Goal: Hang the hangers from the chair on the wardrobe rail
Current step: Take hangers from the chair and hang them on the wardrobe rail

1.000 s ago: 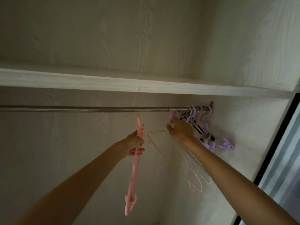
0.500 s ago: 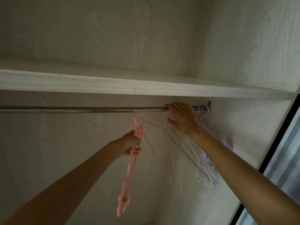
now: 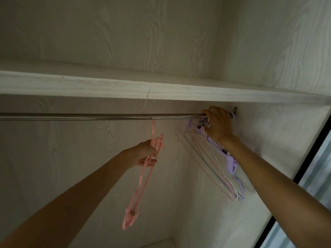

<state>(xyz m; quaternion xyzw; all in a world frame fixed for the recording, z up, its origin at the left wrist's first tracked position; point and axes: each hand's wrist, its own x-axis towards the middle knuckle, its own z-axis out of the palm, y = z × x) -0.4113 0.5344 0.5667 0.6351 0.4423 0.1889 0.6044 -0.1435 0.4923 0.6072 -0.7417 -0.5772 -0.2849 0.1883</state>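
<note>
no readable text, labels or signs

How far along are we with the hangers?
Done: a bunch of purple hangers and thin wire hangers sits at the rail's right end, where the right hand is settling them. In hand: the left hand grips pink hangers, not yet hooked on. The chair is out of view.

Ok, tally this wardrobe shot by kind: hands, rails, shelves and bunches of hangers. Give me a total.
Hands: 2, left hand and right hand
Rail: 1
Shelf: 1
Hanger bunches: 2, pink bunch in the left hand, mixed bunch at the rail's right end
Total: 6
The hangers within each bunch overlap too much to count.
</note>
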